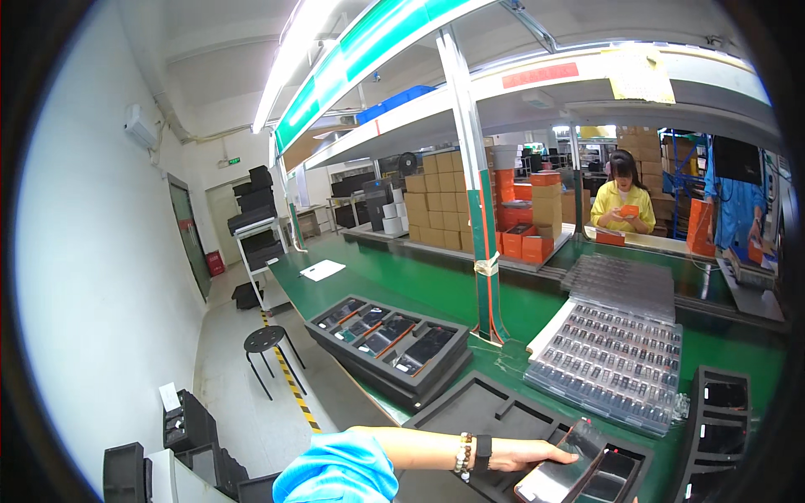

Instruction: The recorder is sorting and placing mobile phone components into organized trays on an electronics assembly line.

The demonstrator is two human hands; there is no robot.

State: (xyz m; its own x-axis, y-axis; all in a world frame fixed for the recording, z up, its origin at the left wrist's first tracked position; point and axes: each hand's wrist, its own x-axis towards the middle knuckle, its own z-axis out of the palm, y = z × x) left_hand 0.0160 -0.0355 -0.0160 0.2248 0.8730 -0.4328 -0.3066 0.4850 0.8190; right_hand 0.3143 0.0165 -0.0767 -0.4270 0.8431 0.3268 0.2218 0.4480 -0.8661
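Note:
My left hand reaches in from the lower edge, a blue sleeve on its arm and a beaded bracelet and a black band at its wrist. Its fingers grip a phone-like flat device with a glossy dark face, thumb on top and the other fingers mostly hidden. The device is tilted over a black foam tray, whose right part holds another dark, flat device. My right hand does not show.
Stacked black trays holding several phones lie to the left. A clear compartment tray of small parts is beyond, near a green post. Another black tray stands at right. Across the bench, a person in yellow holds an orange box.

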